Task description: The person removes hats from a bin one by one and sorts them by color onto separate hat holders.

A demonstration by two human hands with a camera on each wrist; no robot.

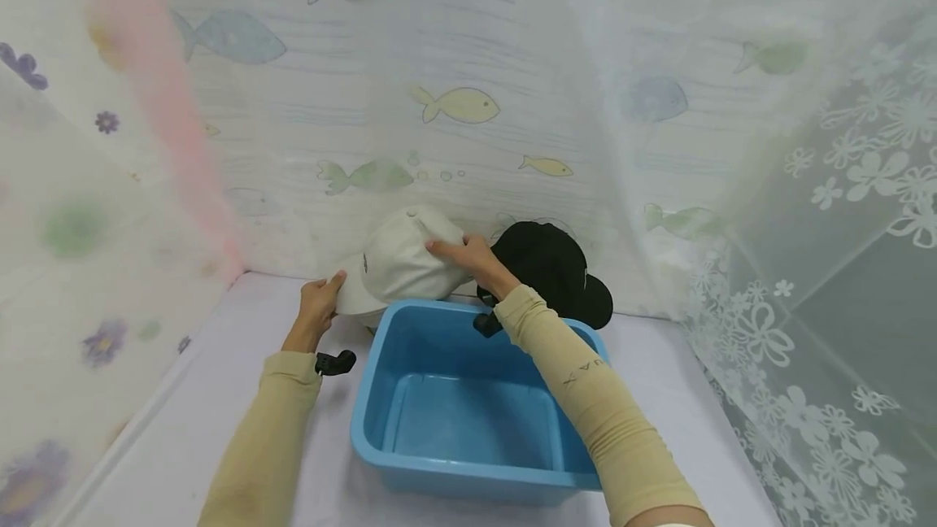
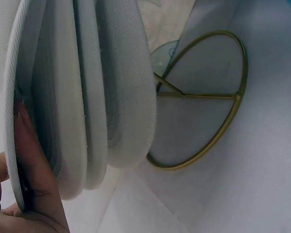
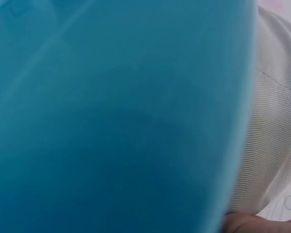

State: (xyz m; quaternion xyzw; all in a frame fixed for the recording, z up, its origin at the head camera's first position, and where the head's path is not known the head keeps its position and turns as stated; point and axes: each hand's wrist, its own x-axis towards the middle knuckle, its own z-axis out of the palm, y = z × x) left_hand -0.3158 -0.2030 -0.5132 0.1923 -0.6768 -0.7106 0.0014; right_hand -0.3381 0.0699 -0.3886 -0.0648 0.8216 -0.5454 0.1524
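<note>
A white cap [image 1: 395, 263] is held just beyond the far rim of a blue plastic tub [image 1: 366, 413]. My left hand [image 1: 331, 285] pinches the cap's brim at the left. In the left wrist view my thumb [image 2: 34, 165] lies against the brim [image 2: 87, 97], which shows several layered white edges. My right hand [image 1: 452, 254] grips the cap's crown from the right. The right wrist view is filled by the tub wall [image 3: 116, 116], with ribbed white cap cloth [image 3: 276, 121] at the right edge. A black cap [image 1: 552, 267] sits right behind my right hand.
The tub is empty inside and stands on a pale tabletop [image 1: 183, 446]. A gold wire ring stand [image 2: 203, 102] lies under the white cap. A fish-patterned wall [image 1: 454, 104] is close behind, and sheer flowered curtains [image 1: 842, 267] hang on both sides.
</note>
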